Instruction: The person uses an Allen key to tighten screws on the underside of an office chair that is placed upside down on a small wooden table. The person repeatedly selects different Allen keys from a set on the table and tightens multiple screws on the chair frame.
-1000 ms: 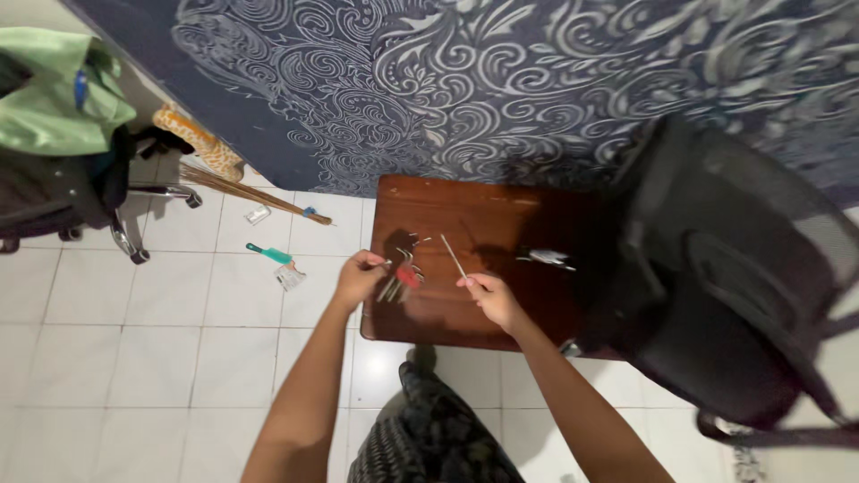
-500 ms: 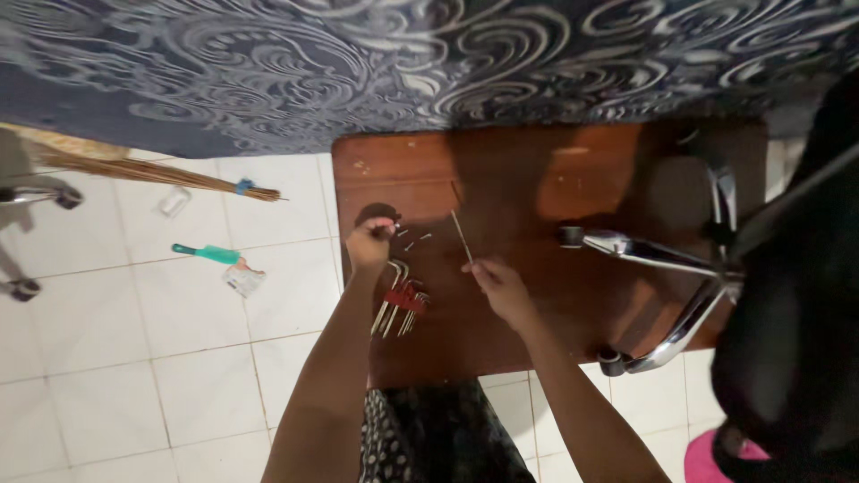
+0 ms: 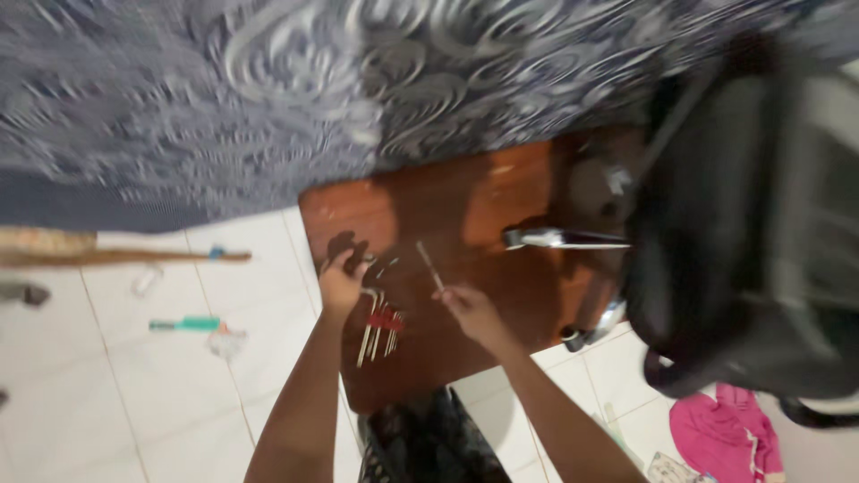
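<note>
My left hand rests on the brown wooden board, closed around the top of a set of hex keys in a red holder; the metal keys fan out toward me. My right hand pinches one thin metal key, which points up and away over the board. Both hands are a short way apart near the board's left half.
A black office chair with a chrome base crowds the right side. A patterned blue-grey bedspread fills the top. A wooden stick and a green-handled tool lie on the white tiles, pink cloth at lower right.
The view has shifted and come closer, with motion blur. My hands keep the same grip on the key set and the single key.
</note>
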